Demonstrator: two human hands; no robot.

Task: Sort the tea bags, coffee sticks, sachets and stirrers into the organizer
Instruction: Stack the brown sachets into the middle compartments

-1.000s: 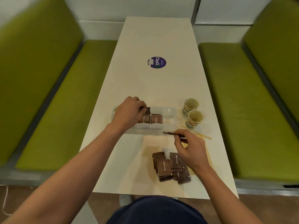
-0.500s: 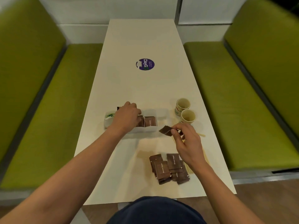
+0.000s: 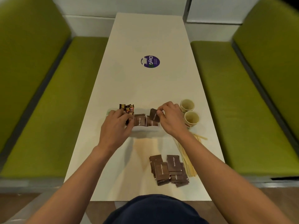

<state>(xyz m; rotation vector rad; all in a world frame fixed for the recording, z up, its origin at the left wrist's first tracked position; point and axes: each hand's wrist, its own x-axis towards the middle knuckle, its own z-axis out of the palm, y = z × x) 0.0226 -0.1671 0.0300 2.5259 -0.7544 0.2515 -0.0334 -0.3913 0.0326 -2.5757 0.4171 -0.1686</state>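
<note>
Now the brown sachet (image 3: 154, 114) hangs just over the organizer's (image 3: 145, 128) right compartment, pinched in the right hand's (image 3: 171, 120) grip. At the coffee sticks (image 3: 127, 108) the left hand (image 3: 115, 126) rests, grip unclear. Next, probably: drop it in flat, then fetch from the loose pile (image 3: 168, 170).

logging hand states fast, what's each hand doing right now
Left hand: curled at the coffee sticks, grip cannot be told.
Right hand: pinching a sachet.
</note>
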